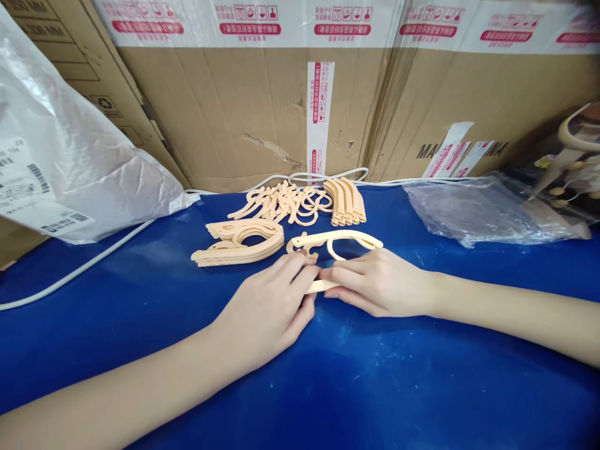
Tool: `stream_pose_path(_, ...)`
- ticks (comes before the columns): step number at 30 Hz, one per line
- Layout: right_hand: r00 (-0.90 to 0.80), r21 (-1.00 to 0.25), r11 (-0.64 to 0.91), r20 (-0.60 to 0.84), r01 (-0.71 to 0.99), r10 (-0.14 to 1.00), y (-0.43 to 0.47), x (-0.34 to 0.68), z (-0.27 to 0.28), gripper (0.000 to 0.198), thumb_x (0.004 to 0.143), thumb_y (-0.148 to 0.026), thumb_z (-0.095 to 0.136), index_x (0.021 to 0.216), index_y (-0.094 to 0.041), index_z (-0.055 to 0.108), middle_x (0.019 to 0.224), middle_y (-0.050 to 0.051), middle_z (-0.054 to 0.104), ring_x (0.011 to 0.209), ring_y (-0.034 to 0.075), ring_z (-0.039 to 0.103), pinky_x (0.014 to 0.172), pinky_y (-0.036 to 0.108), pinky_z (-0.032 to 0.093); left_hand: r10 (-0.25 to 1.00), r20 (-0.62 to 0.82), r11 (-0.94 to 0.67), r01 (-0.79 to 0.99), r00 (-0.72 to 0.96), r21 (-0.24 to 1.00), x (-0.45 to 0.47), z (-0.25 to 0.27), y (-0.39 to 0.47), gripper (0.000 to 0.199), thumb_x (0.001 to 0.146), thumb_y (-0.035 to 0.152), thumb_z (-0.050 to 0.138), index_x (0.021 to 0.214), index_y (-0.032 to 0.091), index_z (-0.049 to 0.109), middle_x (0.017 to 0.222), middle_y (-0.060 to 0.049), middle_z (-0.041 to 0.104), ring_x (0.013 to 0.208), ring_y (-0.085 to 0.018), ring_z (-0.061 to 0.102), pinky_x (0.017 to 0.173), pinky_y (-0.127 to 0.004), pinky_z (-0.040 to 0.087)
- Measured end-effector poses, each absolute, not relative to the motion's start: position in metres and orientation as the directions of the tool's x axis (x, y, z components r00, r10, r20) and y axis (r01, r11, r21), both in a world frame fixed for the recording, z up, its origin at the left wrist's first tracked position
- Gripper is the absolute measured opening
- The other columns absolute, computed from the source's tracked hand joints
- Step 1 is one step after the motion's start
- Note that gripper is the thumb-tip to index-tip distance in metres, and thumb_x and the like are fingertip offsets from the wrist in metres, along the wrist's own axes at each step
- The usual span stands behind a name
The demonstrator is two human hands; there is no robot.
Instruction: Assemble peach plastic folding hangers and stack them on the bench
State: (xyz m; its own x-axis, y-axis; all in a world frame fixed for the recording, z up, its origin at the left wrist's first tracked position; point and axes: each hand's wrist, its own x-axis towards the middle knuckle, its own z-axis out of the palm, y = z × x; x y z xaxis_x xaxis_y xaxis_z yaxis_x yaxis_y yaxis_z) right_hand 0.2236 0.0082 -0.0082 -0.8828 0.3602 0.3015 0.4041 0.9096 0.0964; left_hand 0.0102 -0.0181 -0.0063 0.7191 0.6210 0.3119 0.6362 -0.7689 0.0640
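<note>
Near the middle of the blue table, my left hand and my right hand meet around a cream plastic folding hanger. Its curved arm and ring-like part stick up beyond my fingers, and another strip of it shows between my two hands. Fingers of both hands are closed on it; their grip hides its middle. Just beyond my left hand lies a stack of folded hangers. Behind the held one are a loose pile of hooked hanger parts and a neat stack of curved hanger arms.
Large cardboard boxes wall off the back of the blue table. A silvery-white parcel bag leans at left, beside a white cable. Clear plastic film lies at right, near a beige ring-shaped object.
</note>
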Motion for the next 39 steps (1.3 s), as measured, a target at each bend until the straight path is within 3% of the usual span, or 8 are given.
stream_pose_path(10, -0.887, 0.104, 0.903, 0.266, 0.416, 0.378, 0.0079, 0.2238, -0.0083, 0.028, 0.1, -0.031, 0.026, 0.113, -0.014, 0.045, 0.089, 0.005, 0.064, 0.057, 0.01, 0.055, 0.048, 0.025, 0.029, 0.609, 0.335, -0.765, 0.644, 0.719, 0.008, 0.0096, -0.0058, -0.0183, 0.021, 0.087, 0.015, 0.04, 0.104, 0.013, 0.051, 0.103, -0.011, 0.058, 0.09, -0.021, 0.06, 0.073, -0.033, 0.054)
stream_pose_path(17, -0.892, 0.099, 0.912, 0.272, 0.399, 0.361, 0.009, 0.2221, -0.0094, 0.024, 0.099, -0.029, 0.028, 0.105, -0.014, 0.047, 0.086, 0.004, 0.063, 0.06, 0.011, 0.055, 0.052, 0.026, 0.033, 0.585, 0.353, -0.776, 0.631, 0.73, -0.02, 0.0099, -0.0075, -0.0191, 0.019, 0.088, 0.016, 0.039, 0.101, 0.013, 0.052, 0.102, -0.011, 0.058, 0.085, -0.022, 0.06, 0.068, -0.033, 0.054)
stream_pose_path(24, -0.88, 0.054, 0.902, 0.252, 0.429, 0.403, 0.0083, 0.2204, -0.0077, 0.027, 0.099, -0.029, 0.028, 0.095, -0.014, 0.049, 0.081, 0.004, 0.063, 0.056, 0.01, 0.054, 0.048, 0.026, 0.029, 0.581, 0.351, -0.777, 0.629, 0.734, -0.03, 0.0086, -0.0069, -0.0194, 0.019, 0.087, 0.016, 0.041, 0.102, 0.012, 0.052, 0.101, -0.01, 0.058, 0.088, -0.022, 0.06, 0.07, -0.033, 0.053)
stream_pose_path(31, -0.883, 0.066, 0.904, 0.254, 0.422, 0.394, 0.0093, 0.2209, -0.0078, 0.025, 0.098, -0.029, 0.03, 0.099, -0.014, 0.049, 0.076, 0.002, 0.062, 0.056, 0.011, 0.053, 0.049, 0.025, 0.029, 0.592, 0.332, -0.778, 0.628, 0.735, -0.003, 0.0084, -0.0077, -0.0183, 0.019, 0.088, 0.017, 0.041, 0.1, 0.013, 0.054, 0.098, -0.009, 0.058, 0.09, -0.023, 0.058, 0.074, -0.035, 0.052)
stream_pose_path(39, -0.888, 0.061, 0.914, 0.269, 0.402, 0.373, 0.0106, 0.2221, -0.0087, 0.022, 0.099, -0.028, 0.029, 0.105, -0.015, 0.045, 0.084, 0.003, 0.065, 0.058, 0.011, 0.056, 0.049, 0.025, 0.03, 0.575, 0.361, -0.782, 0.623, 0.734, -0.021, 0.0092, -0.0066, -0.0182, 0.018, 0.088, 0.017, 0.041, 0.097, 0.012, 0.055, 0.093, -0.009, 0.058, 0.083, -0.022, 0.057, 0.069, -0.034, 0.051)
